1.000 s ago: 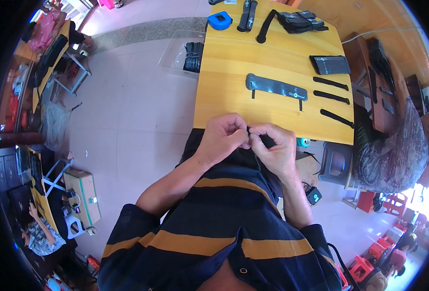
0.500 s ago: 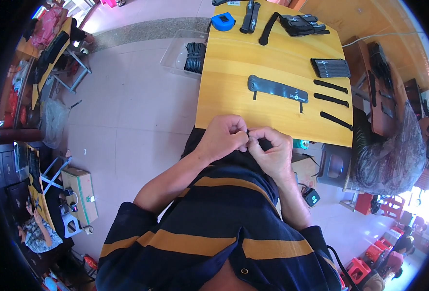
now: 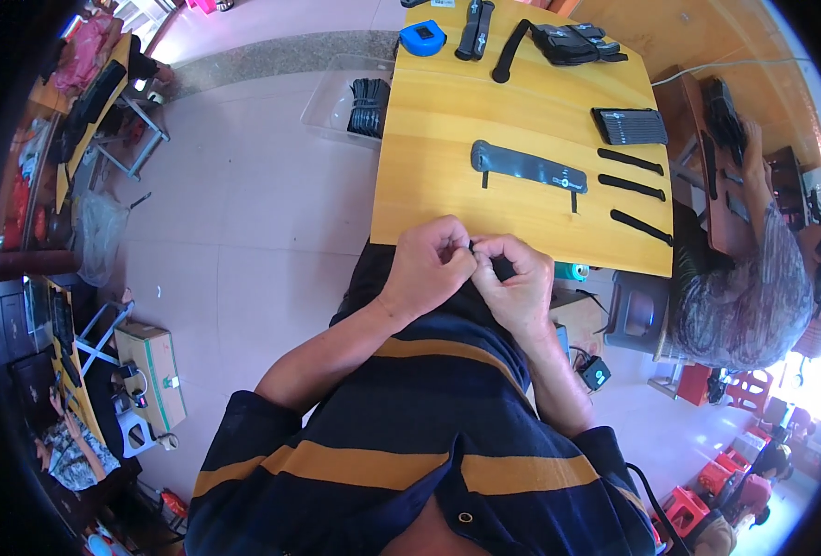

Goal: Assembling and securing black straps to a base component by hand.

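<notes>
Just past the table's near edge, my left hand (image 3: 426, 266) and my right hand (image 3: 520, 285) meet with fingertips pinched together. A bit of something dark shows between them, too small and covered to name. Beyond them on the yellow wooden table (image 3: 429, 185) lies a flat grey band (image 3: 533, 169), with two short black tabs sticking out of its near side. To its right are three short black straps, one of them a black strap (image 3: 631, 188) in the middle of the row.
A stack of dark strips (image 3: 629, 127) lies at the table's right. Along the far side are a blue tape measure (image 3: 423, 38), black straps (image 3: 474, 31) and a black bundle (image 3: 577, 44). A clear bin (image 3: 327, 104) stands left of the table; a co-worker (image 3: 739, 287) sits at the right.
My hands stay pinched together in nearly the same place. The whole view has shifted slightly. At the right, the co-worker's arm now reaches up over the neighbouring table.
</notes>
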